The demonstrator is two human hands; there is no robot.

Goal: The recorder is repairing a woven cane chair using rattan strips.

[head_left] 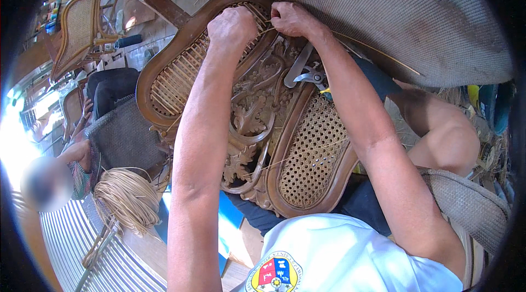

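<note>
A carved brown wooden chair frame [267, 190] lies across my lap, with two oval panels. The far-left panel [178, 86] carries spaced, partly crossed cane strips; the nearer panel [311, 155] has a finished-looking open weave. My left hand [233, 27] is closed at the far-left panel's upper part, its fingertips hidden behind the hand. Just to the right, my right hand [291, 19] pinches a thin cane strand [378, 50], whose length trails off to the right. Below the right hand, pruning shears [313, 77] rest on the carving beside a flat grey metal piece [298, 66].
A coiled bundle of cane [126, 199] sits at lower left, near another person's arm [74, 154]. A large woven grey-brown surface [394, 18] fills the upper right. Another cane chair [82, 31] stands at far left. A bare knee [446, 135] shows at right.
</note>
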